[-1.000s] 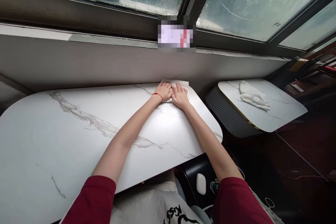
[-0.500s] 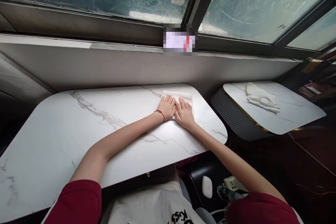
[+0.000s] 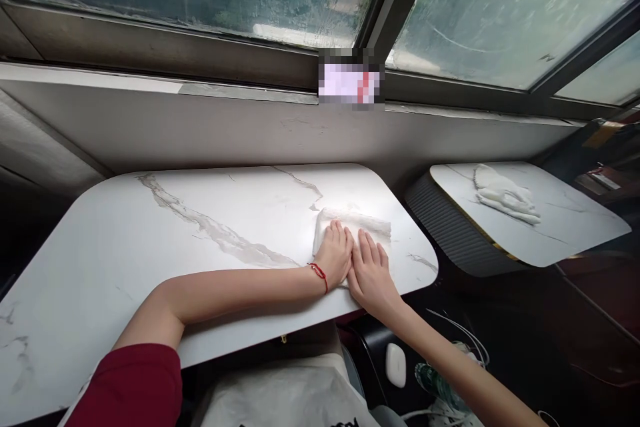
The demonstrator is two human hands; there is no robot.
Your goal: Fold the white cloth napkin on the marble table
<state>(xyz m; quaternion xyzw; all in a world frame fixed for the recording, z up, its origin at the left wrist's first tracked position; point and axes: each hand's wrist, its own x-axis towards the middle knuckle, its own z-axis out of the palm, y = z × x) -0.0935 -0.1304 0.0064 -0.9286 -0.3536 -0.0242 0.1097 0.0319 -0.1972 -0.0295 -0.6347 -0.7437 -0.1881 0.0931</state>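
The left arm (image 3: 245, 293) is bent sharply at the elbow, and its forearm is laid almost level across the near part of the tabletop (image 3: 215, 213). The right arm (image 3: 450, 360) is stretched in from the lower right, angled up and to the left. The left hand (image 3: 334, 255) and right hand (image 3: 371, 275) are set side by side, touching along their inner edges, palms down. The left hand is held flat and open, its fingers kept close together; the right hand is opened a little wider, its fingers slightly parted. Both are pressed on the cloth (image 3: 367, 221), which is spread on the tabletop near its right end. White and thin, the cloth is creased, and its far part is left uncovered beyond the fingertips, with a ribbed right edge. A red bracelet (image 3: 318, 272) is worn on the left wrist. A crumpled towel (image 3: 507, 193) is seen on a separate table (image 3: 565, 217) to the right
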